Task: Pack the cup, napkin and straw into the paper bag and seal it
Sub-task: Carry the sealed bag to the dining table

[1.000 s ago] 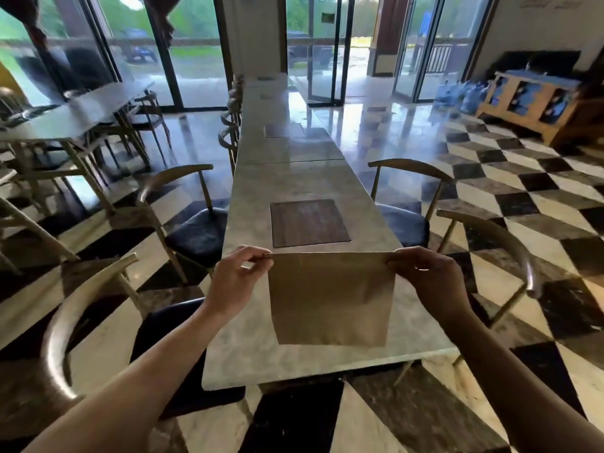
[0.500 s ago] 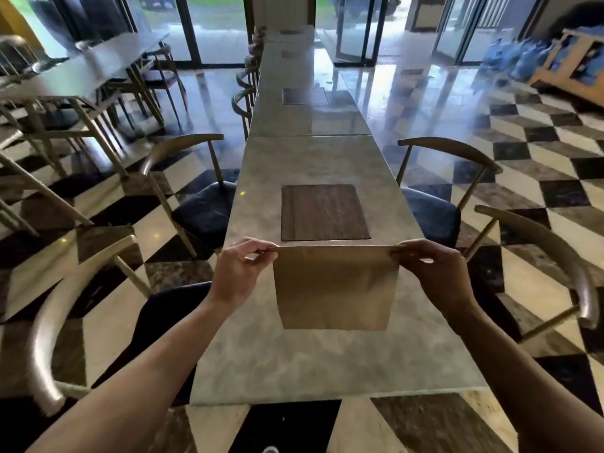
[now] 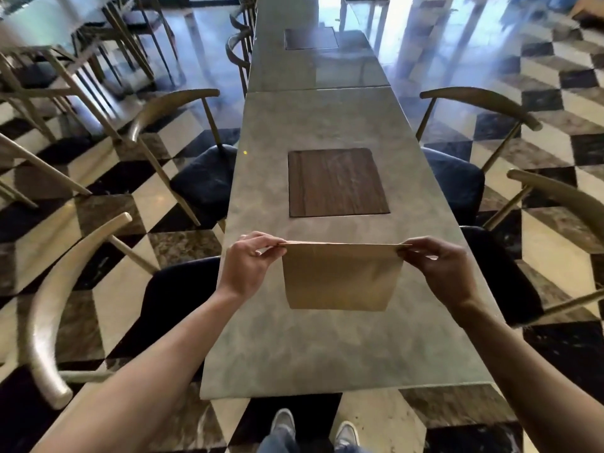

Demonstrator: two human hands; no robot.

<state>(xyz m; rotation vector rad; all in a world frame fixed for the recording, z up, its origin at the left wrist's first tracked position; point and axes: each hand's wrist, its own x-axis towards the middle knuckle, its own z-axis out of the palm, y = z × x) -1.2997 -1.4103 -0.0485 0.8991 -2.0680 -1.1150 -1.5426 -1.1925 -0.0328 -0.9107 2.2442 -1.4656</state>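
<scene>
Checkered marble floor (image 3: pixel 552 103), black and pale squares, glossy. Long grey stone table (image 3: pixel 327 348) runs away from the camera; person stands at its near end, grey shoes (image 3: pixel 284 423) visible below the near edge.

Paper bag (image 3: pixel 340 276), brown and flat, held upright over the near part of the table, roughly centred between its left and right edges. Bottom edge at or near the tabletop; contact cannot be told. Top edge straight and level.

Left hand (image 3: pixel 248 266) pinches the bag's top left corner, thumb and fingers closed on the paper. Right hand (image 3: pixel 441 266) pinches the top right corner the same way. Both forearms bare.

Beyond the bag, a dark wood inlay panel (image 3: pixel 338 183) sits flush in the tabletop, mid-width. Further off, a seam, then a second tabletop with a second dark panel (image 3: pixel 310 37).

Curved-back chairs (image 3: pixel 183 152) with dark seats line both long edges.
</scene>
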